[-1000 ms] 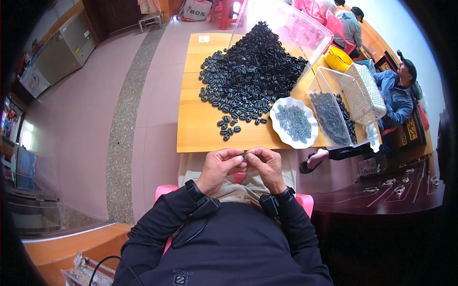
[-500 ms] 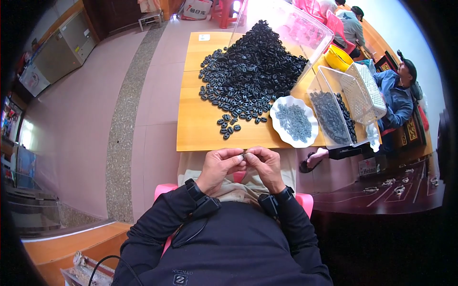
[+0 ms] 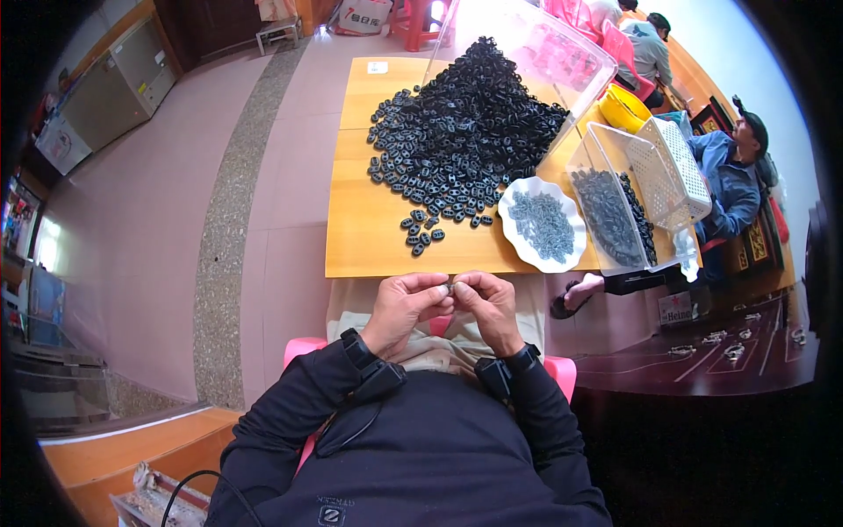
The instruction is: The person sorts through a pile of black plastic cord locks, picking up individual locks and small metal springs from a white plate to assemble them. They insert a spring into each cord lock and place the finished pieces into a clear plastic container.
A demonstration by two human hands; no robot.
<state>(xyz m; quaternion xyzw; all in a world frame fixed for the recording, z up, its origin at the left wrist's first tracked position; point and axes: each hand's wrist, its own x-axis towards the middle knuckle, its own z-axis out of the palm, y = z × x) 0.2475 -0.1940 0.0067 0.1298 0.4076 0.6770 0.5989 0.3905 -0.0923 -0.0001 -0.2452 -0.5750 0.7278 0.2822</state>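
My left hand [image 3: 408,307] and my right hand [image 3: 489,307] meet fingertip to fingertip above my lap, just off the table's near edge. Both are pinched closed around something small and dark, mostly covered by the fingers, so its kind is unclear. On the wooden table [image 3: 351,237] beyond them lies a big heap of black oval plastic pieces [image 3: 479,123] with holes in them. Several loose black pieces [image 3: 421,232] lie nearest my hands. Right of those, a white scalloped dish [image 3: 518,246] holds many small grey metallic-looking parts [image 3: 543,224].
A clear bin [image 3: 606,255] of black pieces stands on the right, beside a white perforated basket [image 3: 676,167] and a yellow bowl [image 3: 623,110]. A large clear tub [image 3: 580,66] lies behind the heap. Another person [image 3: 733,171] sits at the right; more people sit farther back.
My hands keep the same pinch in nearly the same place. The view has shifted very slightly; nothing on the table has visibly moved.
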